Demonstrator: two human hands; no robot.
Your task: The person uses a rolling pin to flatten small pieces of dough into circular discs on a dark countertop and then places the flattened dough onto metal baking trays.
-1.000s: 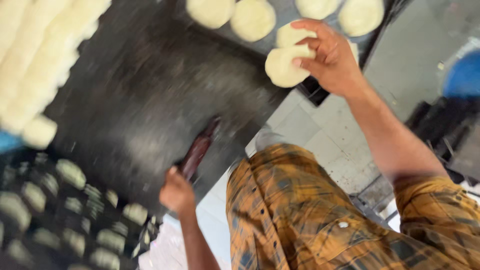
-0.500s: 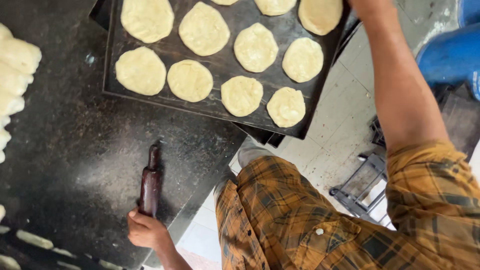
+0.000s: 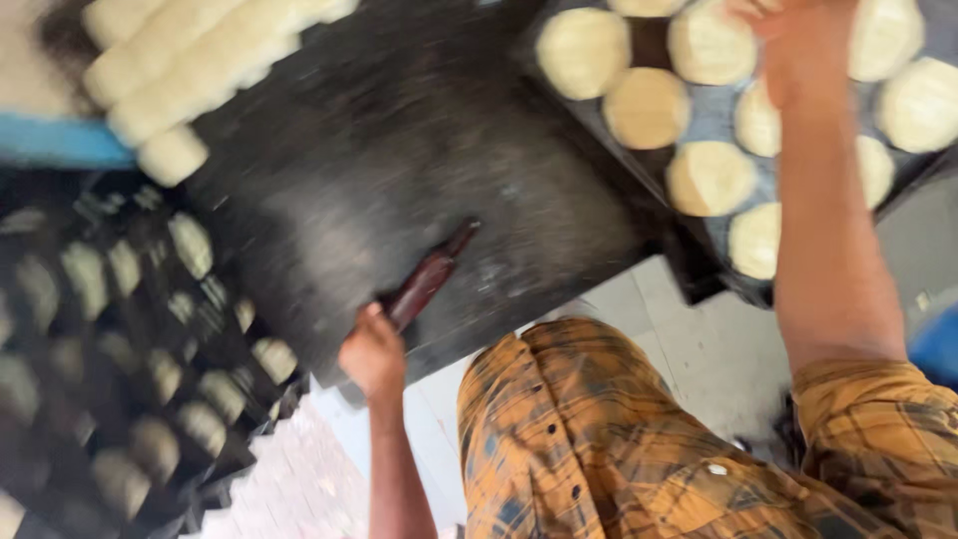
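View swings vs 0.5 s ago: tray (image 3: 699,262) now sits upper right, not centred, & the slab (image 3: 419,170) fills the middle. Left hand (image 3: 373,351) keeps its place at the slab's near edge on the pin (image 3: 431,276); right hand (image 3: 798,45) has come back over the tray, among the dough discs (image 3: 647,107). Reads as work carrying on at the tray while the pin waits.

Pin lies flat on the slab, angled up-right, its near end just at the left fingers; they curl round that end, grip looks closed though blur hides detail. Right fingers: cut by the top edge, can't tell if spread or pinching. Dough logs (image 3: 190,60) sit upper left, well apart from both hands.
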